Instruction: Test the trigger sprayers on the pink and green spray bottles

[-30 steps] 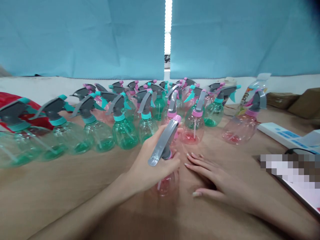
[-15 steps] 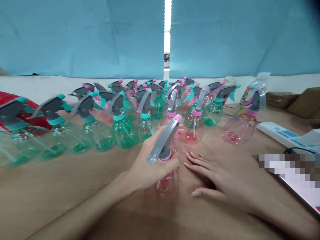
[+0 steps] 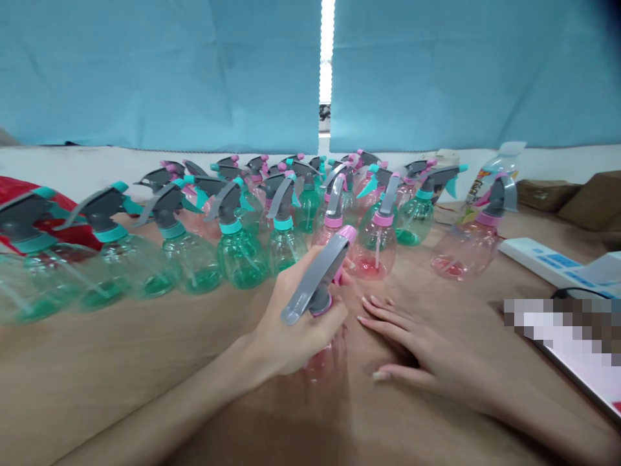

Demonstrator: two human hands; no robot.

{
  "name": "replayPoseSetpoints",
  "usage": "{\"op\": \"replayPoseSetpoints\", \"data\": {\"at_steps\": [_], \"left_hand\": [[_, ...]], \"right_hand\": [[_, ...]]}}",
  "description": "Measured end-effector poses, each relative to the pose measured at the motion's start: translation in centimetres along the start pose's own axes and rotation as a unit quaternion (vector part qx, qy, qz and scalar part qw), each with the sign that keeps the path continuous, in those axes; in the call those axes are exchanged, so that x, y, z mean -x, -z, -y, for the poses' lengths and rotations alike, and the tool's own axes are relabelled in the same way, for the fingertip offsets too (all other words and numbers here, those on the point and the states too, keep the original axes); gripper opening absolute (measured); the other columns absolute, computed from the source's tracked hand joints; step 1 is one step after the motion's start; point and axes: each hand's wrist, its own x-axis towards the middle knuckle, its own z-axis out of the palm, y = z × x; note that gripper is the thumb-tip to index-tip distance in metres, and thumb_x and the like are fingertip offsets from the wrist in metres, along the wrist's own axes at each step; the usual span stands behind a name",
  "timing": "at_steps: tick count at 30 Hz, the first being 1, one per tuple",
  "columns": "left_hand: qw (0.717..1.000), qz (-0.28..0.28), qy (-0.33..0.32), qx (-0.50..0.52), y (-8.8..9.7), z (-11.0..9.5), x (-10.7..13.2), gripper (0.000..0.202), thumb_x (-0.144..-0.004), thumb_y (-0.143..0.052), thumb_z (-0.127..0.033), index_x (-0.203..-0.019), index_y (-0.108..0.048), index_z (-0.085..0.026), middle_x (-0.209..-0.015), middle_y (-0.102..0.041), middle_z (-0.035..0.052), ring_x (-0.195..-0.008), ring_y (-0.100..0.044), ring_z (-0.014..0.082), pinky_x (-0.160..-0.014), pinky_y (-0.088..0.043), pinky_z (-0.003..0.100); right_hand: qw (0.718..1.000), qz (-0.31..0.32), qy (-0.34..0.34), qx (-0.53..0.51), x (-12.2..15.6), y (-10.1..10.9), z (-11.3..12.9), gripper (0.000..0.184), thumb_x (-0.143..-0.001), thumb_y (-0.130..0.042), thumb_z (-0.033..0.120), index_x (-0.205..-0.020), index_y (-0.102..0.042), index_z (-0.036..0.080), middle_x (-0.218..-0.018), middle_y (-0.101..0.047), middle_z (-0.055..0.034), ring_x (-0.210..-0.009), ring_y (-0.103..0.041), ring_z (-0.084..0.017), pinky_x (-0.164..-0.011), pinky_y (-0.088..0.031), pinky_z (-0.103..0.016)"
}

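Pink spray bottle point(image 3: 326, 359) stood upright on the wooden table point(image 3: 121, 362), near the middle of the scene and close to the viewer. Its grey trigger head point(image 3: 315, 281) sat on a pink collar, with the long lever slanting down toward the near left and the pink nozzle tip facing far.

The left hand point(image 3: 291, 327) was closed around the neck and upper body of this bottle, gripping it firmly. The right hand point(image 3: 420, 353) lay open and flat on the table just right of the bottle, palm down, fingers spread, holding nothing. Whether its fingertips touched the bottle could not be determined.

Beyond the hands, a dense group of spray bottles occupied the far part of the table. Green bottles point(image 3: 240, 259) with teal collars formed the left portion. Pink bottles point(image 3: 376, 252) stood toward the right. A single pink bottle point(image 3: 463, 249) stood apart, farther right.

A white power strip point(image 3: 548, 262) lay at the right edge. A red bag point(image 3: 29, 207) was at the far left. Blue curtains point(image 3: 169, 71) closed off the background, with a narrow bright gap between them.
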Motion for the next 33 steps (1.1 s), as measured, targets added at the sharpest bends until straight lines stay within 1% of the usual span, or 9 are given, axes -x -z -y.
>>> {"op": "replayPoseSetpoints", "data": {"at_steps": [4, 6, 9, 11, 13, 15, 19, 26, 33], "left_hand": [[1.0, 0.02, -0.012, -0.002, 0.1, 0.0, -0.1, 0.019, -0.065, -0.053, -0.018, -0.083, -0.055, -0.024, -0.069, -0.057, -0.0033, -0.057, -0.052, 0.0146, -0.052, -0.046, 0.023], [0.999, 0.031, -0.011, 0.002, 0.2, 0.1, -0.1, 0.022, -0.066, -0.052, -0.018, -0.087, -0.055, -0.024, -0.069, -0.056, -0.0029, -0.059, -0.053, 0.0153, -0.052, -0.045, 0.024], [0.999, 0.044, -0.024, 0.01, 0.1, 0.5, -0.2, 0.04, -0.069, -0.052, -0.014, -0.108, -0.056, -0.024, -0.082, -0.062, -0.0005, -0.065, -0.057, 0.0165, -0.057, -0.047, 0.025], [0.998, 0.043, -0.036, 0.007, 0.0, 0.8, -0.2, 0.055, -0.071, -0.053, -0.012, -0.124, -0.053, -0.025, -0.09, -0.064, 0.0007, -0.071, -0.06, 0.0173, -0.062, -0.05, 0.026], [0.998, 0.042, -0.042, 0.0, -0.1, 1.0, -0.1, 0.06, -0.071, -0.053, -0.009, -0.129, -0.051, -0.025, -0.089, -0.064, 0.0004, -0.074, -0.061, 0.0179, -0.067, -0.051, 0.028], [0.998, 0.038, -0.042, -0.003, -0.2, 1.2, -0.1, 0.06, -0.071, -0.053, -0.008, -0.129, -0.052, -0.024, -0.085, -0.063, -0.0003, -0.075, -0.061, 0.018, -0.07, -0.05, 0.028], [0.998, 0.03, -0.052, -0.006, -0.3, 1.4, 0.1, 0.059, -0.072, -0.052, -0.008, -0.128, -0.053, -0.025, -0.082, -0.062, -0.0016, -0.076, -0.061, 0.0182, -0.07, -0.049, 0.028], [0.999, 0.021, -0.043, -0.012, -0.2, 1.4, 0.1, 0.054, -0.072, -0.054, -0.011, -0.124, -0.055, -0.026, -0.081, -0.061, -0.001, -0.072, -0.059, 0.0181, -0.069, -0.049, 0.028], [0.998, 0.037, -0.035, 0.023, -0.3, 0.7, -0.1, 0.061, -0.07, -0.052, -0.01, -0.13, -0.051, -0.023, -0.08, -0.056, -0.0019, -0.067, -0.052, 0.016, -0.065, -0.047, 0.026]], "right_hand": [[1.0, 0.001, -0.001, -0.006, 0.0, 0.1, 0.1, 0.072, -0.09, -0.055, 0.061, -0.151, -0.033, 0.028, -0.16, -0.022, -0.0069, -0.146, -0.021, -0.032, -0.116, -0.024, -0.057], [1.0, 0.002, -0.004, -0.006, 0.0, 0.2, 0.2, 0.072, -0.09, -0.055, 0.062, -0.151, -0.033, 0.028, -0.16, -0.022, -0.0067, -0.146, -0.021, -0.032, -0.116, -0.024, -0.057], [1.0, -0.004, -0.005, -0.008, 0.1, 0.2, 0.2, 0.072, -0.09, -0.056, 0.061, -0.151, -0.033, 0.03, -0.16, -0.023, -0.0057, -0.146, -0.022, -0.033, -0.116, -0.024, -0.058], [1.0, -0.004, -0.003, -0.009, 0.1, 0.1, 0.2, 0.072, -0.09, -0.056, 0.061, -0.151, -0.032, 0.031, -0.16, -0.023, -0.0056, -0.146, -0.022, -0.033, -0.116, -0.024, -0.058], [1.0, -0.001, -0.004, -0.009, 0.1, 0.2, 0.2, 0.072, -0.09, -0.056, 0.061, -0.151, -0.032, 0.03, -0.16, -0.023, -0.0057, -0.146, -0.021, -0.033, -0.116, -0.024, -0.058], [1.0, 0.002, -0.006, -0.01, 0.1, 0.2, 0.2, 0.072, -0.09, -0.056, 0.061, -0.151, -0.033, 0.03, -0.16, -0.022, -0.006, -0.146, -0.021, -0.033, -0.116, -0.023, -0.057], [1.0, 0.008, -0.01, -0.006, 0.0, 0.3, 0.3, 0.073, -0.09, -0.054, 0.062, -0.151, -0.033, 0.028, -0.16, -0.021, -0.0063, -0.146, -0.019, -0.032, -0.116, -0.023, -0.057], [1.0, -0.003, -0.005, -0.013, 0.1, 0.1, 0.2, 0.072, -0.089, -0.056, 0.062, -0.15, -0.034, 0.03, -0.16, -0.024, -0.0056, -0.146, -0.02, -0.033, -0.116, -0.023, -0.057], [1.0, 0.004, -0.005, -0.005, 0.0, 0.1, 0.1, 0.073, -0.089, -0.054, 0.063, -0.151, -0.033, 0.03, -0.16, -0.022, -0.0047, -0.146, -0.019, -0.032, -0.117, -0.022, -0.056]]}}
